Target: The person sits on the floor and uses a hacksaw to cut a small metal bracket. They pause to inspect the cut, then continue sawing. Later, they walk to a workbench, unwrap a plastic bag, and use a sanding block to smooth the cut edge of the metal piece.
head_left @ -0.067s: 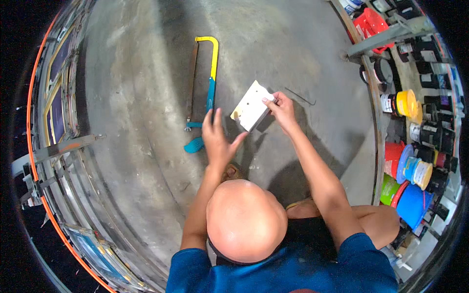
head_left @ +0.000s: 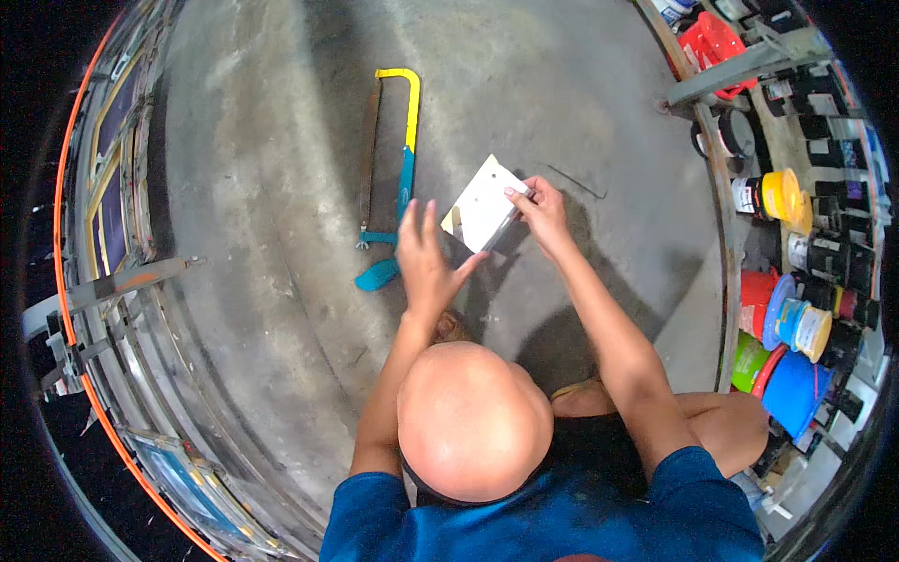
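My right hand (head_left: 545,215) grips a shiny, pale flat plate (head_left: 480,208) by its right edge, thumb on top. The plate is tilted above the floor, with small holes in its face and a darker folded side along its lower right. My left hand (head_left: 426,267) is open, fingers spread, just left of the plate; its thumb tip comes close to the plate's lower corner, and I cannot tell whether they touch. Beyond my left fingers a hacksaw (head_left: 407,173) with a yellow and teal frame lies on the floor. A thin, dark rod with a bent end (head_left: 576,181) lies right of the plate.
Along the right side, a shelf edge (head_left: 719,206) fronts several tubs and buckets, among them a yellow-lidded tub (head_left: 779,197) and a blue bucket (head_left: 794,398). Metal racking with a projecting bar (head_left: 154,273) lines the left. The floor (head_left: 253,187) is concrete.
My left hand has shifted slightly right and up, nearer the plate. The plate has tilted a little in my right hand, and its face catches more light.
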Motion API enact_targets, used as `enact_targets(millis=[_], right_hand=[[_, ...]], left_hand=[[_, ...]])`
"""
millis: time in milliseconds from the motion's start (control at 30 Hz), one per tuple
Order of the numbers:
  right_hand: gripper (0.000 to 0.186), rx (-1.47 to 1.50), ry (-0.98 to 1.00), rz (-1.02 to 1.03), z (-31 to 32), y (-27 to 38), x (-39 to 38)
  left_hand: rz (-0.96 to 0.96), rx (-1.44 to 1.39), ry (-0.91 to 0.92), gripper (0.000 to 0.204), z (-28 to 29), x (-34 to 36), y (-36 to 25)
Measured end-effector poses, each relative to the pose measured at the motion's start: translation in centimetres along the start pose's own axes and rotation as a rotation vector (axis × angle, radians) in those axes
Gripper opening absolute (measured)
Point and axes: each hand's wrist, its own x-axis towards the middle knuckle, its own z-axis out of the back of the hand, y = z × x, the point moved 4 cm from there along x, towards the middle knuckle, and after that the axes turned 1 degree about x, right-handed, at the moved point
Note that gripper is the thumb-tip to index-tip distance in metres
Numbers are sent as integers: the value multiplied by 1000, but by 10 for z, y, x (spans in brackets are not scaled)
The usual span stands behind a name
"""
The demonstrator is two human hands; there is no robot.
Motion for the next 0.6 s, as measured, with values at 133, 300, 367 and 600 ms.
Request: enact_targets(millis=[133, 300, 367, 600], right_hand=[[23, -90, -36, 113, 3, -2, -18], [31, 464, 48, 4, 2, 81, -42], [29, 410, -166, 95, 41, 75, -21], [28, -592, 77, 237, 32, -10, 36]], left_hand=[[14, 13, 274, 109, -22, 8, -18], [405, -740, 357, 83, -24, -22, 57], [693, -1243, 288, 74, 5, -18, 60], [805, -1671, 192, 70, 46, -53, 58]])
